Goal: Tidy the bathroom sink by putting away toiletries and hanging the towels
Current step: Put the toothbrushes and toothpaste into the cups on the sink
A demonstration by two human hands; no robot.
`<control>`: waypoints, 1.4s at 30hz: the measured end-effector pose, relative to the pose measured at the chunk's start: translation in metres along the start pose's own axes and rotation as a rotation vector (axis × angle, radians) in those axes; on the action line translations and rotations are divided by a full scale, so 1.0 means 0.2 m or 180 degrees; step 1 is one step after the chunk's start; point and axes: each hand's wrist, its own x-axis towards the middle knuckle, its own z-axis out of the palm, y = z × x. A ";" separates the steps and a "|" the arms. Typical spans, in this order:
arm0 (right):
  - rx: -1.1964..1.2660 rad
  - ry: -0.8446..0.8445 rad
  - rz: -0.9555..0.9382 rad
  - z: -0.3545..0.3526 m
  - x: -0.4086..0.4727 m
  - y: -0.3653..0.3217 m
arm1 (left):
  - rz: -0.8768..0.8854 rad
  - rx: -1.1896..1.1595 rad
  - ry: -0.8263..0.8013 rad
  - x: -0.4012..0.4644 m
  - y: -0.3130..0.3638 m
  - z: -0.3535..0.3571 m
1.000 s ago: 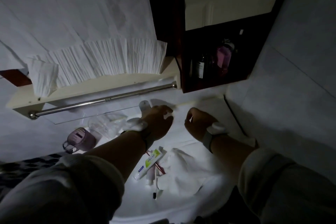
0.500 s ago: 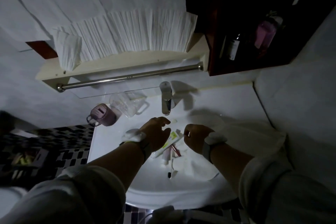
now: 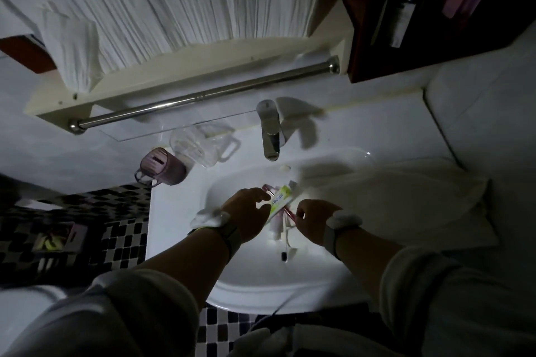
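Green-white toothpaste tube [image 3: 280,202] lies in white basin [image 3: 249,293], frame centre, long axis diagonal. Left hand [image 3: 250,211] nearer, fingers curling onto tube; right hand [image 3: 311,219] pinches pink toothbrush [image 3: 290,214].

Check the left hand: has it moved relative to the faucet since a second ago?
Yes. The left hand has dropped away from the faucet and toward the person, into the basin, where it now touches the toothpaste tube.

Both forearms extend forward, sleeves pushed up, a band on each wrist. Left hand [image 3: 248,213]: fingers curled, tips pointing right. Right hand [image 3: 311,219]: fingers curled under. Hands near, not touching.
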 end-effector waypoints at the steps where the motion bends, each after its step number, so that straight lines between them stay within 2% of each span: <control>1: 0.0009 -0.0050 0.0046 0.01 0.00 0.00 | 0.0007 0.0012 0.0009 0.01 -0.01 0.01; 4: 0.0080 -0.0067 0.0419 0.10 0.03 -0.03 | 0.0228 0.0088 -0.0211 0.11 -0.10 0.04; 9: 0.0187 0.0006 0.0683 0.22 0.06 -0.09 | 0.0477 0.0219 -0.0471 0.20 -0.26 0.11; 21: 0.0708 0.0295 0.1182 0.45 0.19 -0.09 | 0.0540 0.0411 -0.0737 0.39 -0.50 0.27; 30: 0.0762 0.0172 0.1110 0.51 0.31 -0.09 | 0.0649 0.0460 -0.0821 0.45 -0.45 0.37; 35: 0.0888 0.0075 0.1215 0.53 0.34 -0.06 | 0.0431 0.0294 -0.1034 0.49 -0.42 0.43; 42: 0.0744 0.0007 0.1206 0.59 0.39 0.00 | 0.0241 -0.0070 -0.1011 0.54 -0.39 0.54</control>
